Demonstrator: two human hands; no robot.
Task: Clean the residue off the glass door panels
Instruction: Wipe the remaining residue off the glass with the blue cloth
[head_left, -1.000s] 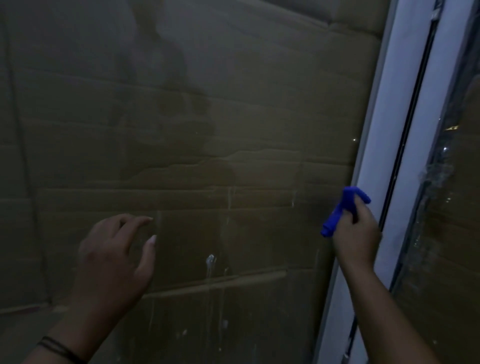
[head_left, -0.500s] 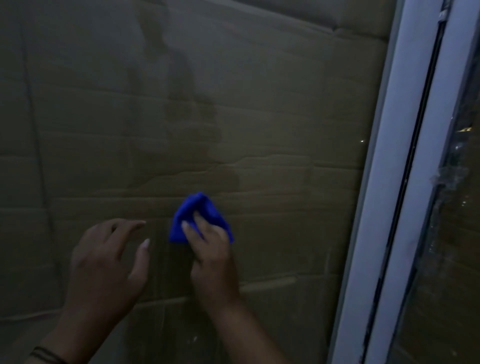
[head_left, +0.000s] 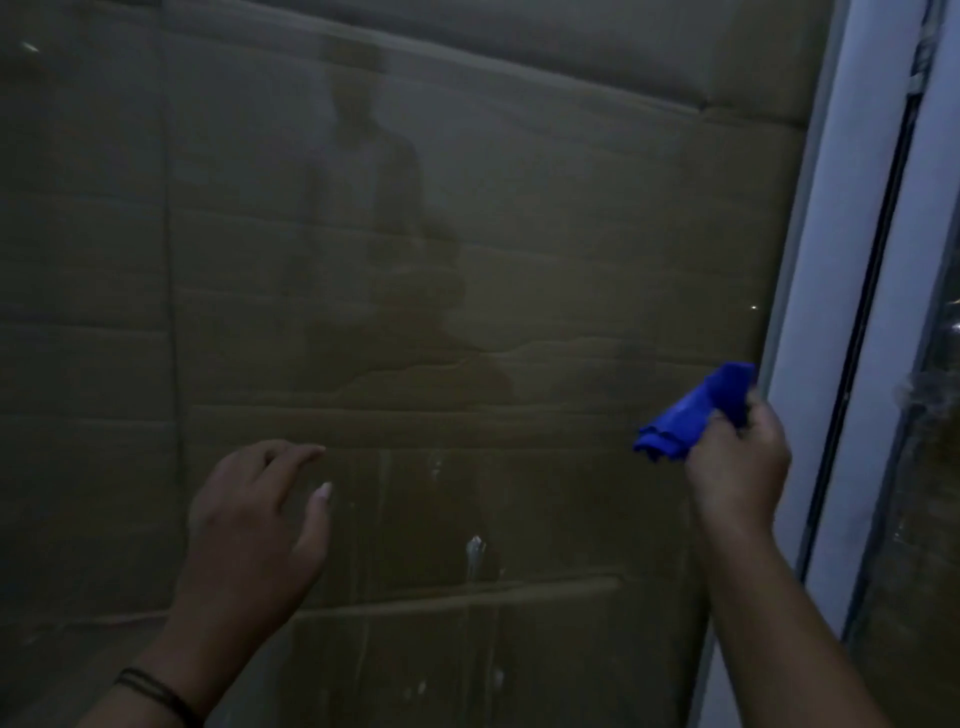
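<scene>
Head view: the glass panel (head_left: 467, 260) fills the frame, brown cardboard (head_left: 571, 156) behind it, and pale residue streaks (head_left: 474, 553) run down its lower part, between the two hands. The right hand (head_left: 737, 467) is clamped on a bunched blue cloth (head_left: 691, 415), up at the panel's right edge, just beside the white frame (head_left: 831, 364). The left hand (head_left: 254, 519) is spread, fingers apart and loosely bent, holding nothing, close to the glass; whether it touches the pane, I cannot tell.

What could go wrong? The cloth sits above and to the right of the streaks, so a sweep at that height would likely miss them. Bunched this tight, it offers little flat face and may smear rather than lift. And a bare palm on the glass could leave fresh marks.

The light is dim. A faint reflection (head_left: 374, 182) muddies the middle, so haze and reflection are hard to separate. The second panel (head_left: 930, 467) at the far right is cut off, its state unclear.
</scene>
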